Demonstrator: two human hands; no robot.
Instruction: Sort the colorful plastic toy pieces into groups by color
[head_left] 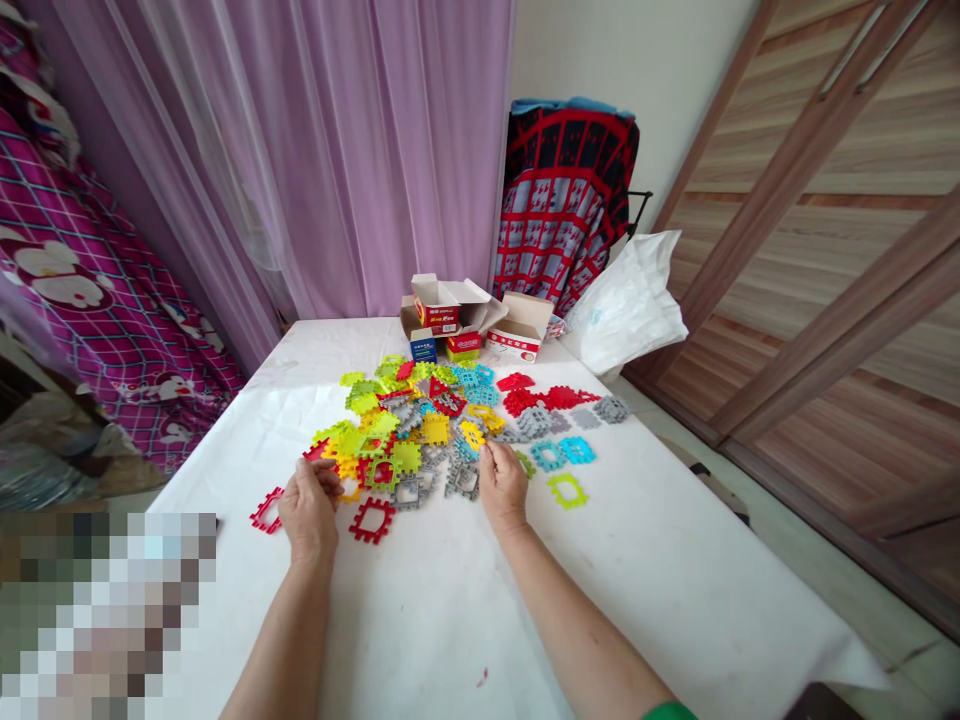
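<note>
My right hand point(503, 487) pinches a yellow notched plastic building tile point(472, 433) at the right side of a heaped pile of such tiles. Loosely bent, the fingers of my left hand point(309, 508) hover at the pile's left edge, with nothing visible in them. A red frame tile point(265, 511) lies just left of that hand, and another red frame tile point(372, 520) lies between my hands. Lime-green tiles point(364, 437), grey tiles point(409, 490) and a yellow tile point(435, 429) are mixed in the heap.
Right of the pile lie red tiles point(551, 397), grey tiles point(534, 420), blue tiles point(576, 450) and a green frame tile point(582, 497). Open cardboard boxes point(517, 343) stand at the far edge of the white-covered table point(420, 620). Beside them is a white plastic bag point(626, 305).
</note>
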